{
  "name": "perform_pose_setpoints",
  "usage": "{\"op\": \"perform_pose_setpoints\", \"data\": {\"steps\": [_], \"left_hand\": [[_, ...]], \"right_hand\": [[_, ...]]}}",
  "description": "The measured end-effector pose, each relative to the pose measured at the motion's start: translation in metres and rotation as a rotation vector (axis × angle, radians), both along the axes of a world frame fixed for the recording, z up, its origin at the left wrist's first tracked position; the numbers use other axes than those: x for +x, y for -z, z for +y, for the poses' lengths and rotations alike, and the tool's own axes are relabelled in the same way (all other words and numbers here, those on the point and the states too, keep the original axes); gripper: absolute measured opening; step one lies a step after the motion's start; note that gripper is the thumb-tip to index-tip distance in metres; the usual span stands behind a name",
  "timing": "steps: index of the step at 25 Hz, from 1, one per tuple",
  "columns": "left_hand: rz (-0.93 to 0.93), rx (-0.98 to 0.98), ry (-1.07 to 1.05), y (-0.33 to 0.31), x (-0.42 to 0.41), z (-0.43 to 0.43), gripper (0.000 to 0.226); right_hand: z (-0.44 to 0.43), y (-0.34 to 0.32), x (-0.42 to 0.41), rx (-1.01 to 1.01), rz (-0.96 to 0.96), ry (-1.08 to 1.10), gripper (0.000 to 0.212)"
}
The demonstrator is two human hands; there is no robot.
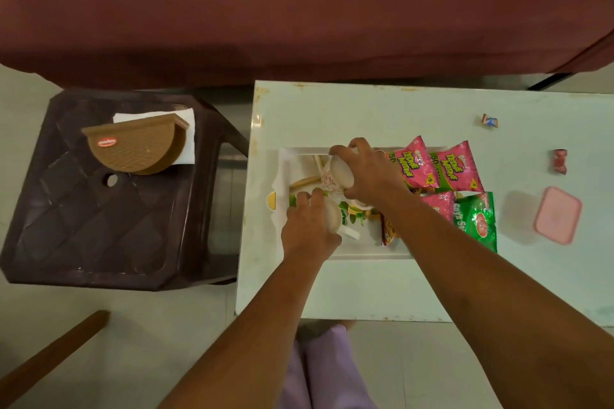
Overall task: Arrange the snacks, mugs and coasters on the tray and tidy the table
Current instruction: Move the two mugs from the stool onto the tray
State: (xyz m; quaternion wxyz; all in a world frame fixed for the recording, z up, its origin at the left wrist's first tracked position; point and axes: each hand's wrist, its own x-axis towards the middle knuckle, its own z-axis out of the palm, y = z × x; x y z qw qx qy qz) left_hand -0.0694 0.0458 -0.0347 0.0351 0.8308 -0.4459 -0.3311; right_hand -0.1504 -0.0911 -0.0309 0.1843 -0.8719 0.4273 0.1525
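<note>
Far left, off the bench, a dark plastic stool carries a brown napkin holder; it plays no part in the risk.

On the white bench, the tray sits near the left edge. The left hand is closed down over a mug at the tray's near left, with coasters lying just beyond it. If that hand shifts the mug sideways, it could ride up on a coaster and tip.

The right hand holds a second patterned mug tilted above the tray's far left part. Both mugs are close, so lowering it carelessly could knock them together.

To the right, pink snack packets and a green packet overlap the tray's right end; the forearm crossing them could drag one off. A pink-lidded box and two sweet wrappers lie apart toward the right edge, not yet tidied.
</note>
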Motion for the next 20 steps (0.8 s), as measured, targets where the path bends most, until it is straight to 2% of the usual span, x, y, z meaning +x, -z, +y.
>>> {"op": "perform_pose_setpoints", "data": {"steps": [6, 11, 20], "left_hand": [[0.0, -0.062, -0.012, 0.019, -0.023, -0.012, 0.081], [-0.009, -0.088, -0.011, 0.021, -0.034, -0.02, 0.081], [0.06, -0.12, -0.099, 0.021, -0.051, -0.028, 0.089]], "right_hand": [[-0.006, 0.011, 0.003, -0.039, 0.108, -0.117, 0.08], [-0.015, 0.014, 0.008, -0.047, 0.103, -0.149, 0.079], [-0.035, 0.011, -0.002, 0.075, 0.068, -0.26, 0.082]]}}
